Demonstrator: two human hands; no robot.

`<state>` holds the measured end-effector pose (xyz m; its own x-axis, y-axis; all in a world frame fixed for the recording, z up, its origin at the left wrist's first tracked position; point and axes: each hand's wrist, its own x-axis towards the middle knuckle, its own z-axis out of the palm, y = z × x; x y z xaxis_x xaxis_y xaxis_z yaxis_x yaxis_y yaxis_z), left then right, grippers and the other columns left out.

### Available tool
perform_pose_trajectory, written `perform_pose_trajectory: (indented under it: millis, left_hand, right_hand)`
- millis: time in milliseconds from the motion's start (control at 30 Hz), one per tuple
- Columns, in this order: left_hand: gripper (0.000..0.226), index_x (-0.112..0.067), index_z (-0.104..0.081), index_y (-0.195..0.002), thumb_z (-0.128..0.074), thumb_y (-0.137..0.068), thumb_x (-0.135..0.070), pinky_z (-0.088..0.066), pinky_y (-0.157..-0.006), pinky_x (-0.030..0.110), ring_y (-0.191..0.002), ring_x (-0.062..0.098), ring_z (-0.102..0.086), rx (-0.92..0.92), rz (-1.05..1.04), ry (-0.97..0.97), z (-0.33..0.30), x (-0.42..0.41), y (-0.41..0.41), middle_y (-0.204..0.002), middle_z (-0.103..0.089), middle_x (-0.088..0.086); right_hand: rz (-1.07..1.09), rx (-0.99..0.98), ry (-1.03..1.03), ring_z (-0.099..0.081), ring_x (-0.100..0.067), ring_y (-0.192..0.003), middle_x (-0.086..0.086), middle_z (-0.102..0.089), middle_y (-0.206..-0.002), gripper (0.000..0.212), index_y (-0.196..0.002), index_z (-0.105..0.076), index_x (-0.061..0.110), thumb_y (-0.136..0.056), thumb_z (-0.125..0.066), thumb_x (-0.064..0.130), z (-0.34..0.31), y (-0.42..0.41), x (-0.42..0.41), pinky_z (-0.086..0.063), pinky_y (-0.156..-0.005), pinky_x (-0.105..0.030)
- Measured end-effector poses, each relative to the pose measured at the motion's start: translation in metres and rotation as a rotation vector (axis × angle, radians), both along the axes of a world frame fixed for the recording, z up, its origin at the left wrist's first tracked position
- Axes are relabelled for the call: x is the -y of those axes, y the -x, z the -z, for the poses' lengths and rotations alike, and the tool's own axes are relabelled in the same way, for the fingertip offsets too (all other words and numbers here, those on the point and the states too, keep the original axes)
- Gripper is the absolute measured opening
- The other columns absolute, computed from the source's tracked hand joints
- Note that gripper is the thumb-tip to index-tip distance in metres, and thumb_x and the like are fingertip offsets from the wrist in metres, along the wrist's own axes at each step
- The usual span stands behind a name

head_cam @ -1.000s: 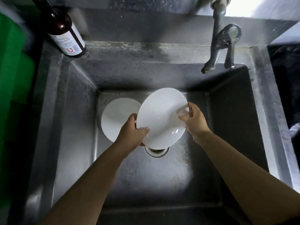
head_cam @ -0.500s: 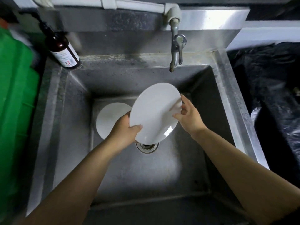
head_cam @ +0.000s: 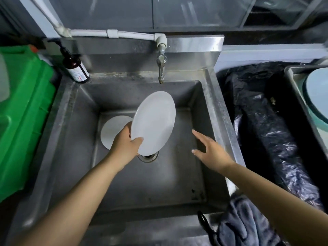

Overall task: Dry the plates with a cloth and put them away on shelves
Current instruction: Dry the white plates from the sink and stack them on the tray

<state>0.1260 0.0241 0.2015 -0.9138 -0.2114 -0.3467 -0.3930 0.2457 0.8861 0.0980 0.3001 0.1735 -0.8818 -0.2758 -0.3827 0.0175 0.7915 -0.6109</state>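
Left hand [head_cam: 126, 145] grips the white plate [head_cam: 154, 122] at its lower-left rim, thumb over the face, fingers behind; plate is tilted up on edge over the sink [head_cam: 179, 176], probably so water runs off toward the drain [head_cam: 148, 155] just below it; one-hand edge grip leaves both faces free for wiping.

Right hand [head_cam: 210, 150] is empty, fingers spread and nearly straight, palm down; it sits apart from the plate, off its right edge, touching nothing; my read: it is freed up to fetch the cloth.

Grey cloth [head_cam: 243, 222] lies bunched on the sink's front-right corner, under and behind the right forearm, well nearer the person than either hand; close reach for the right hand, awkward for the left.

Second plate [head_cam: 113, 133] lies flat on the sink floor, just beyond the left hand, partly hidden by the knuckles and the held plate; not touched.

Tap [head_cam: 161, 68] is beyond both hands, above the held plate's far rim; no water visible from it.

Stage, as judged: drying not yet started on this plate; no shelves in view that I can identify, so put-away spot unknown.

Risk: wet rim held by one hand only; slip drops it onto steel or the second plate.
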Motion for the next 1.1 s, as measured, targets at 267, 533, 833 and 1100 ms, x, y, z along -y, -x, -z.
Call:
perform_pose_trajectory:
  millis: [267,533,833,1100]
  left_hand:
    - [0.048,-0.031,-0.049,-0.128,-0.055,-0.091,-0.001,-0.061,-0.072,0.046,-0.118,0.026,-0.054,0.009,-0.088,-0.087,-0.013,-0.041,-0.028,-0.127,-0.057,-0.006]
    - [0.052,-0.029,-0.049,-0.131,-0.054,-0.091,0.002,-0.061,-0.066,0.041,-0.119,0.027,-0.053,0.008,-0.118,-0.119,-0.020,-0.069,-0.045,-0.129,-0.057,-0.007]
    - [0.052,-0.030,-0.052,-0.128,-0.057,-0.090,0.005,-0.060,-0.075,0.049,-0.118,0.028,-0.055,0.015,-0.160,-0.229,-0.041,-0.089,-0.058,-0.129,-0.060,-0.007]
    - [0.045,-0.022,-0.055,-0.129,-0.057,-0.091,0.004,-0.060,-0.074,0.047,-0.111,0.029,-0.063,-0.065,-0.114,-0.342,-0.089,-0.100,-0.059,-0.122,-0.067,-0.002]
  right_hand:
    - [-0.207,-0.039,-0.410,-0.006,-0.022,-0.151,0.006,-0.019,-0.161,0.113,-0.151,-0.019,0.043,-0.055,-0.011,0.101,0.008,-0.110,-0.097,-0.005,-0.120,-0.047]
    - [-0.370,-0.035,-0.534,-0.019,-0.038,-0.143,-0.014,-0.041,-0.151,0.093,-0.137,-0.047,0.038,-0.055,-0.051,0.082,0.024,-0.172,-0.135,-0.049,-0.088,-0.062]
    - [-0.515,-0.052,-0.502,0.028,-0.031,-0.143,-0.006,0.019,-0.162,0.061,-0.151,-0.022,0.033,-0.096,-0.037,0.012,0.025,-0.151,-0.151,-0.017,-0.120,-0.050]
    - [-0.200,-0.256,-0.066,-0.033,-0.019,-0.144,-0.005,-0.033,-0.156,0.069,-0.142,-0.047,0.021,-0.077,-0.060,0.007,-0.050,-0.091,-0.137,-0.015,-0.108,-0.005]
